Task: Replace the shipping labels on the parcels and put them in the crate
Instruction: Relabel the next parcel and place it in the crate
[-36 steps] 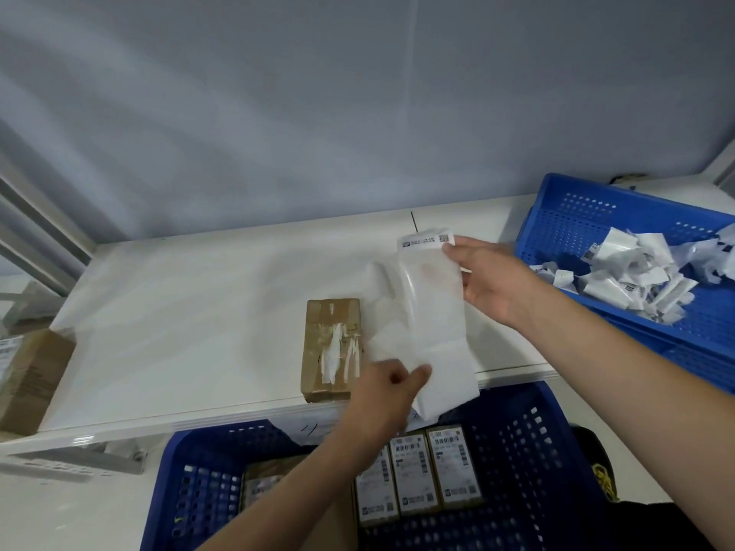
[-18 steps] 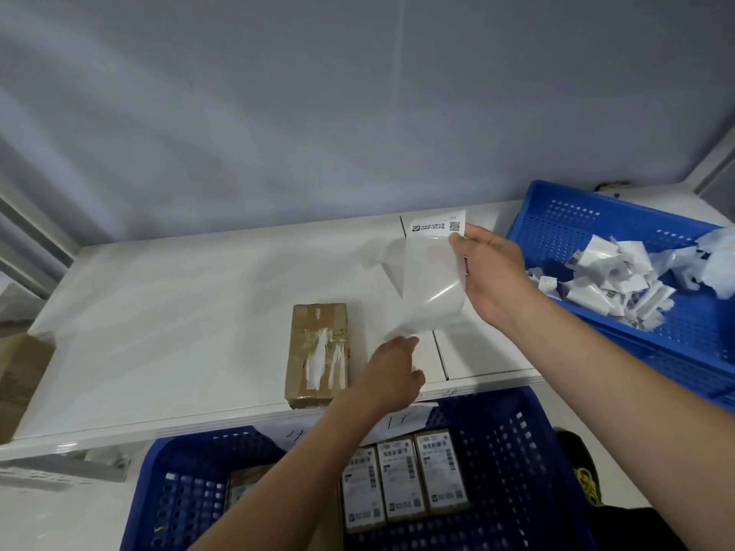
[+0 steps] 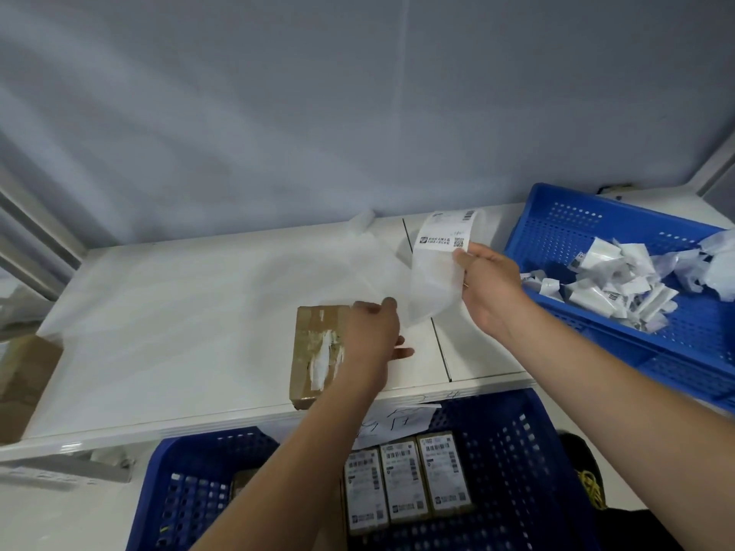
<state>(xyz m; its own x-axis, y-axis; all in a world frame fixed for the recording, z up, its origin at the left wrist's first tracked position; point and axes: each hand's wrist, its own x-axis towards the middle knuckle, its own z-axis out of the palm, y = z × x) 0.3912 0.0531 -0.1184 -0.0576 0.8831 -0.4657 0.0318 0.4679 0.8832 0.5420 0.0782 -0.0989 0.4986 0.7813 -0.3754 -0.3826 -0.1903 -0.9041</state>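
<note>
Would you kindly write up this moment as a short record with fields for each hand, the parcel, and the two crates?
left hand: over the right part of the brown parcel; grip unclear
right hand: pinches a label sheet held above the white table
parcel: lies flat on the table, torn white label residue on top
near crate: holds three labelled parcels side by side
far crate: holds paper scraps

Left half of the worktop is wide open, easy pass. The brown parcel sits mid-front, the blue bin of label scraps hogs the right end, and the crate blocks below the front edge.
</note>
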